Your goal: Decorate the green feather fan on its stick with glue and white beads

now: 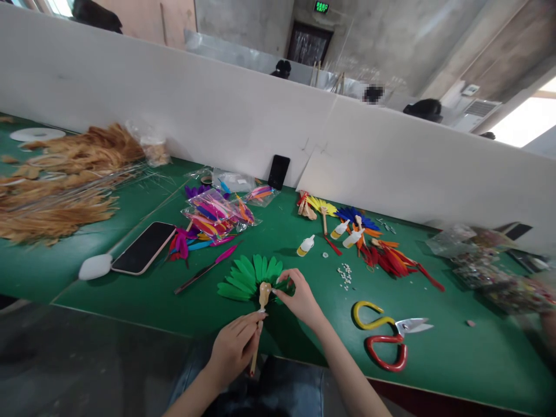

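A green feather fan (245, 279) spreads above the table edge in front of me. Its pale wooden handle (263, 295) carries small white dots on the wide upper part. My left hand (237, 346) is wrapped around the handle's lower part, which juts out below the fingers. The thumb and index finger of my right hand (299, 298) pinch at the right side of the wooden head, against the feathers; what they hold, if anything, is too small to make out. Small white beads (345, 276) lie scattered to the right, near glue bottles (306, 245).
Scissors (397, 330) with yellow and red handles lie at the right. Tweezers (195, 277), a phone (145, 248) and bagged colored feathers (215, 211) are at the left. Finished-looking yellow (322, 206) and blue fans (355, 217) lie by the white partition (243, 121).
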Motion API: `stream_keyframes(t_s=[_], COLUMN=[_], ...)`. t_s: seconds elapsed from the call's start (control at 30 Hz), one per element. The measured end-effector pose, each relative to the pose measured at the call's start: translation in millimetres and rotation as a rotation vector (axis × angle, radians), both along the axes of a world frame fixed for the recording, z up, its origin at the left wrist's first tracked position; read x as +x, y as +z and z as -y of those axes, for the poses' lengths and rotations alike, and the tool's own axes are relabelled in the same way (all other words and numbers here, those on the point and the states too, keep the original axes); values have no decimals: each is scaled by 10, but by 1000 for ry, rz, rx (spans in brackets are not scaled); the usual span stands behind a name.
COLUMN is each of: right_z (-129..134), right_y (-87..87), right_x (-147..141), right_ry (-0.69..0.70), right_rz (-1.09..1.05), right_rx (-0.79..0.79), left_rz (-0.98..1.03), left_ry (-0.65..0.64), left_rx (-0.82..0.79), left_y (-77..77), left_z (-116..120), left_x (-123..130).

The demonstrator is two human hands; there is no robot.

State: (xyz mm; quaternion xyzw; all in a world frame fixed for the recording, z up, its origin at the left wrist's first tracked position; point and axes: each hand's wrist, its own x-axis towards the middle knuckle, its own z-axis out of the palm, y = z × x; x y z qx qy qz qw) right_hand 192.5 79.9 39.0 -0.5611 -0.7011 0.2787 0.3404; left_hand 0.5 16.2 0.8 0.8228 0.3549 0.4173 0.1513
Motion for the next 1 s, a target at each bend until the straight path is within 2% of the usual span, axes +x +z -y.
stream_keyframes(t_s=[0.13,0.23,0.33,0.43,0.63,0.83,1.0], right_z=[74,211,390,546,697,737,799], right_y=[6,-36,-114,-193,-275,-293,-261], right_x=[10,-53,-145,-214,-258,-286,-331], right_ry=[-49,-147,-224,-239,-190,-119,-73], right_rz=[-17,6,84,128,112,42,131], right_rx=[55,166,269,297,241,183,204], left_rz=[85,25,-43,-55,-84,-66,-88], left_ry=[94,221,273,259,244,228,229], left_rx=[-74,-85,-76,-73,-108,-108,-140], left_y=[78,186,232,203,146,172,162], left_z=[-31,-137,-258,-322,-322,-329,-318], left_x=[-37,-75,-92,-84,-75,-77,-79])
